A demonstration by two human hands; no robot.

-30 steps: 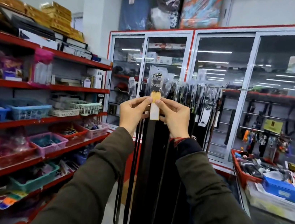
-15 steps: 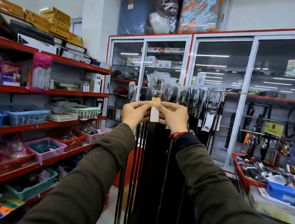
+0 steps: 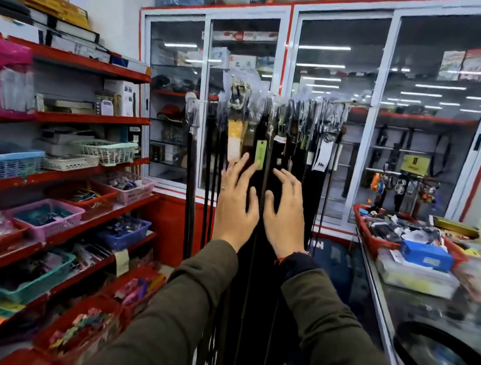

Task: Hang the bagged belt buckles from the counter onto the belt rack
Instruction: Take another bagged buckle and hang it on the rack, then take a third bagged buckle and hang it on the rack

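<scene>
Nearest the camera, two olive sleeves reach forward, and both hands are empty with fingers spread: the left hand [image 3: 237, 209] and the right hand [image 3: 285, 216] hang side by side in front of the dark straps, gripping nothing; whether any fingertip brushes a strap cannot be told. At about four o'clock from the hands, on the glass counter [image 3: 386, 302], a coiled black belt [image 3: 448, 363] lies blurred, and farther back at two o'clock a red tray [image 3: 375, 244] holds a jumble of bagged goods, probably the remaining stock to hang. Straight ahead at twelve o'clock, above the left hand's fingertips, the bagged buckle [image 3: 239, 95] with its yellow tag [image 3: 235, 138] hangs on the belt rack [image 3: 315, 100], its strap dropping past the hands; a green tag [image 3: 259, 154] dangles just above and between them. These pieces look light but top-heavy: a hard metal buckle in a thin, slippery, crinkly plastic bag over a long limp strap. The best hold seems to be a pinch on the strap just under the buckle, through the bag, not on loose plastic, which could slide or tear. Beyond stand glass cabinets [image 3: 331, 118].
</scene>
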